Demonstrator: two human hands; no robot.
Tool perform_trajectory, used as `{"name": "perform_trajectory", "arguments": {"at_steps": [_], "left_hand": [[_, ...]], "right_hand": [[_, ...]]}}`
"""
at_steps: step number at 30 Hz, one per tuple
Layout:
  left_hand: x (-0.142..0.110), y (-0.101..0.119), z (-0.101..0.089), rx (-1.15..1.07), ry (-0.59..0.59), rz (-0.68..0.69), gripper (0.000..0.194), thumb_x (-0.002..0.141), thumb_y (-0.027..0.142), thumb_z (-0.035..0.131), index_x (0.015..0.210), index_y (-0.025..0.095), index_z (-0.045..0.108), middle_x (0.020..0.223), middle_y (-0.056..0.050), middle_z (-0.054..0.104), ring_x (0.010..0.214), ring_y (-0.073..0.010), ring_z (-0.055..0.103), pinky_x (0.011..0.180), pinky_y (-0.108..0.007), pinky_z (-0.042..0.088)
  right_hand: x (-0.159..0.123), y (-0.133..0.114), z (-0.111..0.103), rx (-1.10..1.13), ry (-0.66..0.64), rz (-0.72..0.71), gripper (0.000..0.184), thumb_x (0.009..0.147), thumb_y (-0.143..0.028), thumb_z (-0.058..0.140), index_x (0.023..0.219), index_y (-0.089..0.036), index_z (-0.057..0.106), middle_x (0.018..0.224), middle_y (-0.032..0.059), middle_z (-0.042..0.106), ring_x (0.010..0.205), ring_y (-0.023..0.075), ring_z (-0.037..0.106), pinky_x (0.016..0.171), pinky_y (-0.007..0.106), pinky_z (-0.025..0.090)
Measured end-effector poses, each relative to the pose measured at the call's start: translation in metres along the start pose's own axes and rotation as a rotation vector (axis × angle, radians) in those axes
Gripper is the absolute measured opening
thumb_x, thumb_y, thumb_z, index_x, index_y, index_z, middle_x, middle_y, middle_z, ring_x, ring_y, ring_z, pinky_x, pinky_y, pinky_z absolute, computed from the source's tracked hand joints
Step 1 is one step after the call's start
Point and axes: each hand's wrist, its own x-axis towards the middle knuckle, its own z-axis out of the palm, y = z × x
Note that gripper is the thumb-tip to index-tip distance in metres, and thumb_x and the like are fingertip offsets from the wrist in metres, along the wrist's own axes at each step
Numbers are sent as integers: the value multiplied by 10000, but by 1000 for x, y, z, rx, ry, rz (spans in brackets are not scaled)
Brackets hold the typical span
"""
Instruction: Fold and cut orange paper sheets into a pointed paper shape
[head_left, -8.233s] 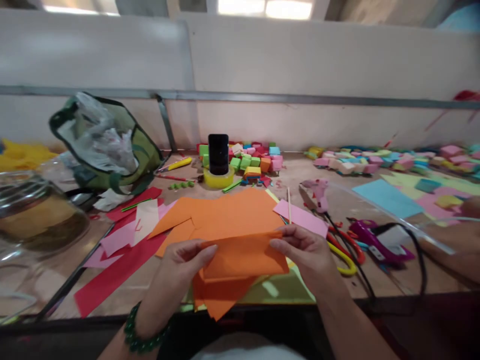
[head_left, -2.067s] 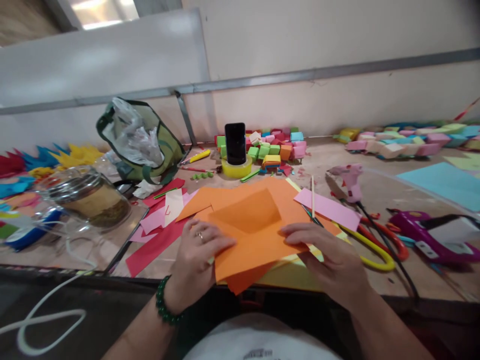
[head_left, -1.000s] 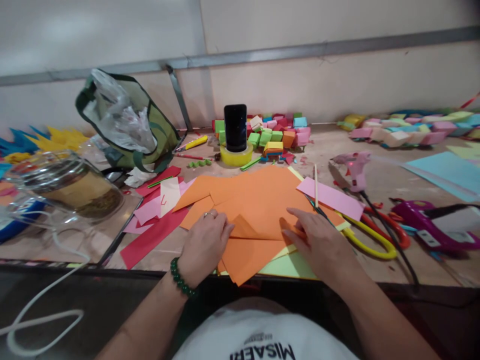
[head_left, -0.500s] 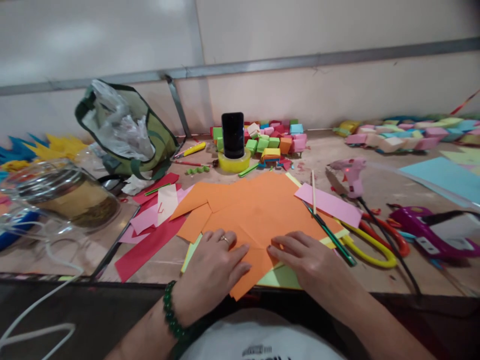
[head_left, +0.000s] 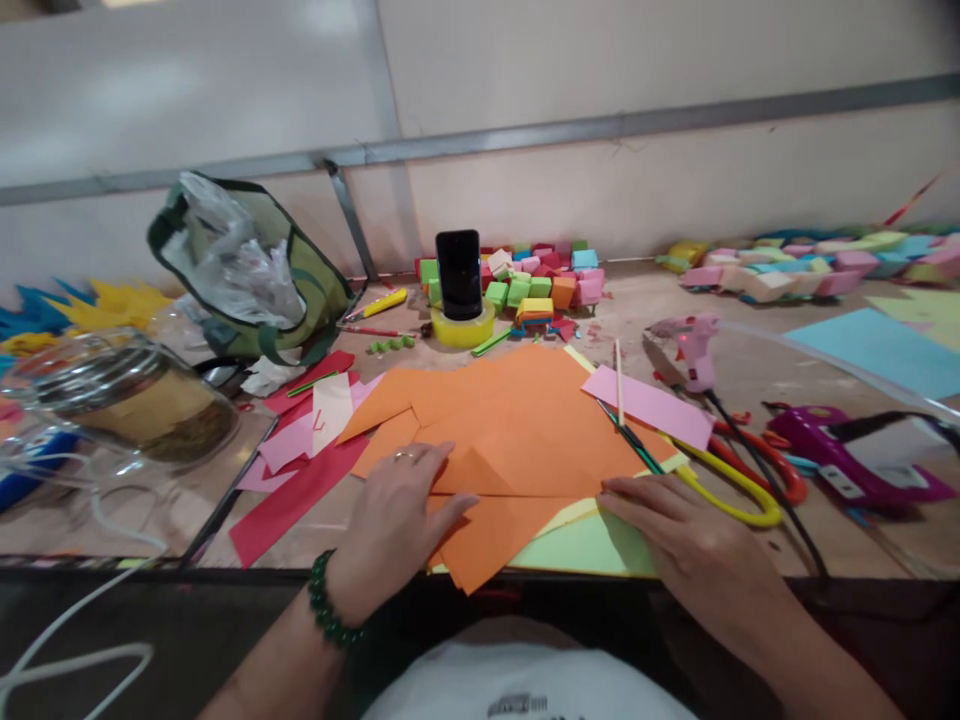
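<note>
Orange paper (head_left: 525, 440) lies on table (head_left: 630, 300) between both hands, long near edge running left-right; left hand (head_left: 394, 520) spread over left end, right hand (head_left: 701, 530) touching right end, pinch unclear.

No word or number can be read with certainty. On the white cloth shirt (head_left: 525, 668) below the table's near edge, a small dark print (head_left: 517, 706) is blurred, with more dark marks cut off beneath it. A cream rectangular paper piece (head_left: 337, 402), towards the table's left side, bears a thin red hooked mark (head_left: 319, 421), perhaps an L or a tick.
</note>
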Motion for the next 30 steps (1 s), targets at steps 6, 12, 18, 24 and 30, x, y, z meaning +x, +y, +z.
{"name": "perform_trajectory", "arguments": {"at_steps": [6, 12, 18, 24, 30], "left_hand": [[12, 14, 8, -137, 31, -42, 576, 761, 236, 685, 1293, 130, 490, 857, -53, 665, 778, -196, 626, 708, -322, 504], [-8, 31, -8, 37, 311, 318, 206, 859, 124, 477, 875, 171, 677, 725, -49, 584, 698, -181, 542, 639, -315, 432], [-21, 51, -8, 370, 279, 457, 155, 811, 81, 507, 818, 140, 650, 671, -47, 563, 636, -206, 485, 605, -355, 387], [-24, 41, -11, 189, 46, 375, 211, 731, 120, 586, 924, 192, 638, 931, -57, 671, 860, -249, 565, 841, -465, 396], [-22, 11, -11, -101, -141, 262, 445, 718, 24, 525, 1084, 252, 634, 1056, -15, 699, 940, -212, 608, 924, -457, 382]], "right_hand": [[-2, 0, 6, -3, 8, 25, 331, 850, -55, 423, 1030, -215, 650, 1015, 68, 692, 914, 199, 650, 751, 335, 554], [19, -21, -3, -48, 300, 87, 677, 828, -187, 613, 1432, -144, 310, 1301, 190, 519, 1210, 298, 505, 989, 443, 461], [48, -46, -7, -37, 296, -166, 639, 795, -63, 586, 1384, -199, 379, 1337, 166, 521, 1282, 296, 441, 1038, 517, 389], [44, -34, 8, 140, 142, -186, 238, 783, -5, 515, 817, -209, 633, 1060, 78, 700, 1125, 229, 577, 910, 418, 513], [39, -24, 10, 412, -83, -46, 490, 633, 46, 466, 1041, -185, 607, 1109, 85, 678, 1128, 207, 578, 917, 379, 526]]}}
